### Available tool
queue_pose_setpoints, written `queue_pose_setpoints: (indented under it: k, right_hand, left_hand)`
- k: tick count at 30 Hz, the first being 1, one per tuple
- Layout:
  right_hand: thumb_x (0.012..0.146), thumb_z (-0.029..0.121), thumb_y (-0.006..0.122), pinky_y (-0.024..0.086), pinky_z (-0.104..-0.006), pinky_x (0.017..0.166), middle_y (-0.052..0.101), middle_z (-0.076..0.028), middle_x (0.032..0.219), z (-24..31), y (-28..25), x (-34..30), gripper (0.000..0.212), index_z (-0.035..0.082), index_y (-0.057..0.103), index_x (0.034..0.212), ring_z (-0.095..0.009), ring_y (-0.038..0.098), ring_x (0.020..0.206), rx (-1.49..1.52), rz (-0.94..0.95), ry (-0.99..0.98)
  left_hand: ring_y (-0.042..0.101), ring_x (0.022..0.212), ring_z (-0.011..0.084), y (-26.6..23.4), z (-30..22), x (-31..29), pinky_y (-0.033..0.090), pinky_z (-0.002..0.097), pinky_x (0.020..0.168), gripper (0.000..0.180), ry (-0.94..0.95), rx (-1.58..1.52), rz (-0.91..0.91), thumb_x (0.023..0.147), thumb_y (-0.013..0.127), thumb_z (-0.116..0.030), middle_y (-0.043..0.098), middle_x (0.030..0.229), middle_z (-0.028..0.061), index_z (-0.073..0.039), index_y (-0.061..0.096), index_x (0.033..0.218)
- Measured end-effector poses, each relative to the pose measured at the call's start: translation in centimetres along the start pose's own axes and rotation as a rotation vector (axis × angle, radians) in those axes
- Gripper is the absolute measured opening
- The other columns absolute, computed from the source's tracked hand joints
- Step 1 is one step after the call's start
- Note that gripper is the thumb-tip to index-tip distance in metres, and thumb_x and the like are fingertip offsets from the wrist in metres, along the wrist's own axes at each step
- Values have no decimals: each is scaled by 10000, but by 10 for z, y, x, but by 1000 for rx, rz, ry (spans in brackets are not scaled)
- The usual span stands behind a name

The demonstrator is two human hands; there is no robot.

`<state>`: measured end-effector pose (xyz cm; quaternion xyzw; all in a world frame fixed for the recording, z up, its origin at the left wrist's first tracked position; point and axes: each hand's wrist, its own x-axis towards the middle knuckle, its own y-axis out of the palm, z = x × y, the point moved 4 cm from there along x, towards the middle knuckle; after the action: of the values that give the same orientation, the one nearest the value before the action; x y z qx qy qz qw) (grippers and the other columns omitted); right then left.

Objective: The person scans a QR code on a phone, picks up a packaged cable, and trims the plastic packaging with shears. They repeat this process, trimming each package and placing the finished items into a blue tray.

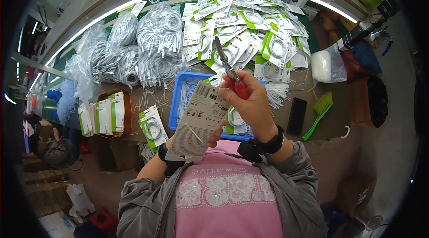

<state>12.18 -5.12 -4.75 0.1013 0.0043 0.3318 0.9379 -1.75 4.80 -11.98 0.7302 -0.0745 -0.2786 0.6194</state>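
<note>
My left hand (216, 136), mostly hidden behind it, grips a printed cardboard package card (199, 119) held up with its text side showing. A thin white strip (194, 133) lies slantwise across the card's lower half. In my right hand (255, 106) is a pair of red-handled cutting pliers (241, 90), their metal jaws pointing up and away over the card's top right. My right thumb is close to the card's upper edge; whether it touches cannot be made out. Below them, a blue tray (173, 108) holds thin white strips and a carded cable (236, 119).
Carded white cables (250, 23) are heaped at the back. Bagged cable coils (160, 32) stand back left, and an orange-brown box (127, 108) of cards stands left. Another carded cable (153, 126) lies near the edge. A phone (296, 116) and green brush (321, 108) lie right.
</note>
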Motion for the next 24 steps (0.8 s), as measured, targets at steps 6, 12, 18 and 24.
queue_pose_setpoints:
  k: [6,12,18,24]
  right_hand:
    - [841,6,641,498,-225,721,605,-9,893,2,5,3,244,12,552,1067,-66,576,824,-50,-17,-27]
    - [797,18,680,503,-252,703,598,-35,874,-4,23,-13,293,6,549,1060,-99,590,804,-207,106,-285]
    - [683,35,743,503,-312,711,584,-97,910,0,23,-18,454,15,545,1091,-197,606,789,-380,106,-488]
    - [621,36,726,464,-381,791,572,-130,1000,26,-15,-28,558,34,542,1148,-295,568,877,-752,60,-457]
  left_hand:
    - [466,758,186,-9,-3,3,393,293,651,741,65,-33,78,847,494,-557,533,963,124,62,438,1250]
    - [461,750,158,8,-6,0,392,214,655,483,210,-142,235,925,513,-294,516,956,101,47,415,1254]
    - [489,835,213,22,-11,-7,431,272,742,635,299,-140,228,890,522,-407,518,1011,146,64,374,1289]
    - [499,884,240,20,-19,-19,423,333,774,765,202,-107,161,844,505,-547,524,1069,174,52,372,1300]
